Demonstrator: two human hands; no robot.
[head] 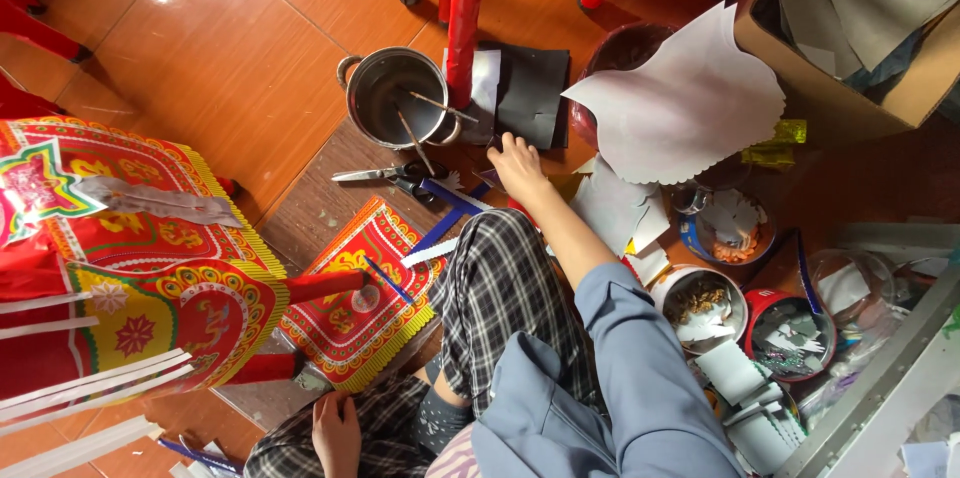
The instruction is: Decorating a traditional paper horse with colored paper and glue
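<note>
Steel pot (pixel 392 96) w/ two sticks (pixel 420 128), near right hand (pixel 518 166).

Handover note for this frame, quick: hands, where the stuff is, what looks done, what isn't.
Right hand: stretched forward to the floor, fingers down on the paper scraps beside the black sheet; whether it grips anything cannot be told.
Left hand: rests on the checked trouser leg, holds nothing.
Scissors lie on the floor just left of the right hand, below the steel pot with sticks in it.
Red patterned paper piece lies flat by the knee, a blue strip on it.
Bowls of cut bits sit to the right.
Done: many pieces cut. Left: loose scraps and strips still unsorted on the floor.
</note>
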